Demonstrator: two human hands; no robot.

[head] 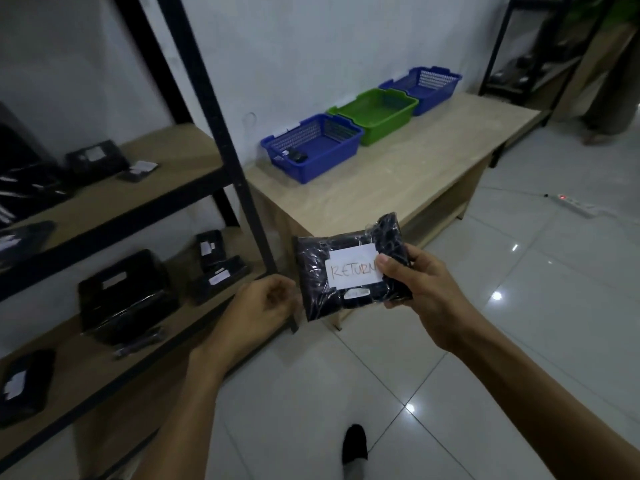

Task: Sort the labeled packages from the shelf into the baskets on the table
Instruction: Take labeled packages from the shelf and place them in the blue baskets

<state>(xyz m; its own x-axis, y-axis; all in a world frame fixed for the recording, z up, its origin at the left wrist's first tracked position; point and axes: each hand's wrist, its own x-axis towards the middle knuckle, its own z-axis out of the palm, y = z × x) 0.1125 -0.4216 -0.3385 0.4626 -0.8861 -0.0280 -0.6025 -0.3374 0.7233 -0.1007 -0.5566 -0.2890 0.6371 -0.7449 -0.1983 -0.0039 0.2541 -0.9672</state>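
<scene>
My right hand (pixel 415 282) has its grip clamped on the black package (pixel 317 271), thumb on the white label (pixel 349 271) reading RETURN, held above the floor just in front of the bench (pixel 398 188). My left hand (pixel 266 303) is curled at the package's left edge; I cannot tell whether its grip holds it. On the bench stand the near blue basket (pixel 306 168), green basket (pixel 384 131) and far blue basket (pixel 436 95)

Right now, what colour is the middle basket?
The middle basket is green; the head view shows it best.
</scene>
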